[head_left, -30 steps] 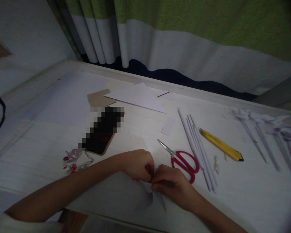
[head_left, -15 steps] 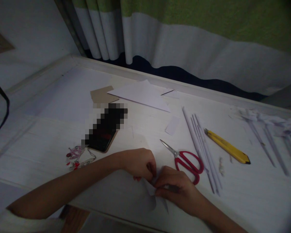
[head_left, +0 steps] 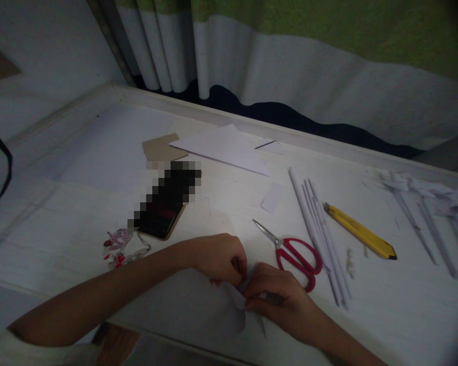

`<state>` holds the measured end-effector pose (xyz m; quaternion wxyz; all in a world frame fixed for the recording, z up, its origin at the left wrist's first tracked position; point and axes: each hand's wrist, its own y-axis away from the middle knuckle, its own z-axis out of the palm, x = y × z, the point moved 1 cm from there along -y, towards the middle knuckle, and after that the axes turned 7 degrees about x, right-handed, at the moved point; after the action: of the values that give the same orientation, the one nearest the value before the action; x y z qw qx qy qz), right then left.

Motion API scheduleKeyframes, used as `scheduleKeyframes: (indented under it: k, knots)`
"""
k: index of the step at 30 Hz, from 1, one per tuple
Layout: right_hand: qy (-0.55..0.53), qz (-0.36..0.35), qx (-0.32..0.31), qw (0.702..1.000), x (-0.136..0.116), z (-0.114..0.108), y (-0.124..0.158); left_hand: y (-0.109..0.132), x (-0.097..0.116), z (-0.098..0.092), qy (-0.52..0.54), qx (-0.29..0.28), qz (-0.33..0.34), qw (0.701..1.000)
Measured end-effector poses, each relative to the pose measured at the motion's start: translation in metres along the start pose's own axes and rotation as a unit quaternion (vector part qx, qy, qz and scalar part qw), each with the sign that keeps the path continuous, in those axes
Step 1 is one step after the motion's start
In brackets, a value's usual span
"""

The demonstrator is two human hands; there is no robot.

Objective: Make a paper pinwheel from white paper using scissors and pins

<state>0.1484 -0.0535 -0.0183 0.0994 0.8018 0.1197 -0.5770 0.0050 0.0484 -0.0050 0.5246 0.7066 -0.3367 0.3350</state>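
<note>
Near the table's front edge, a sheet of white paper (head_left: 234, 310) is held between both hands, one part of it bent up. My left hand (head_left: 221, 258) is curled over the paper's upper edge with its fingers closed on it. From the right, my right hand (head_left: 277, 295) pinches the same sheet between thumb and fingers, close beside the left fingertips. The lower part of the sheet curves down toward the edge. Just beyond my right hand lie scissors (head_left: 298, 259) with red handles, their blades slightly apart.
Right of the scissors are several thin rolled paper sticks (head_left: 320, 239) and a yellow utility knife (head_left: 361, 231). More paper sticks (head_left: 423, 223) lie far right. A phone (head_left: 162, 208) with a beaded charm (head_left: 120, 246) sits left. Behind are a white sheet (head_left: 223, 147) and brown card (head_left: 162, 147).
Almost nothing differs. Both hands keep their grip on the paper in nearly the same place, and the view has shifted very slightly.
</note>
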Motion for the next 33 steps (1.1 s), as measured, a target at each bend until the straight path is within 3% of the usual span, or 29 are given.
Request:
scheduleKeyframes:
  k: [12, 17, 24, 27, 30, 33]
  knots:
    - [0.038, 0.017, -0.048, 0.998, -0.007, -0.005, 0.001, 0.007, 0.004, -0.001, -0.018, 0.012, 0.019, 1.000]
    - [0.048, 0.006, -0.031, 0.998, -0.009, -0.006, 0.002, 0.012, 0.007, -0.003, -0.051, 0.040, 0.034, 0.997]
    - [0.047, -0.001, -0.005, 0.999, -0.010, -0.005, 0.004, 0.013, 0.010, -0.008, -0.062, 0.018, 0.025, 0.998]
    - [0.034, -0.016, 0.027, 0.999, -0.010, -0.005, 0.004, 0.016, 0.012, -0.011, -0.107, 0.063, 0.070, 0.990]
    - [0.017, -0.044, 0.065, 0.997, -0.009, -0.005, 0.003, 0.020, 0.015, -0.015, -0.179, 0.133, 0.148, 0.963]
    - [0.004, -0.059, 0.088, 0.994, -0.007, -0.007, 0.002, 0.024, 0.018, -0.017, -0.234, 0.148, 0.195, 0.941]
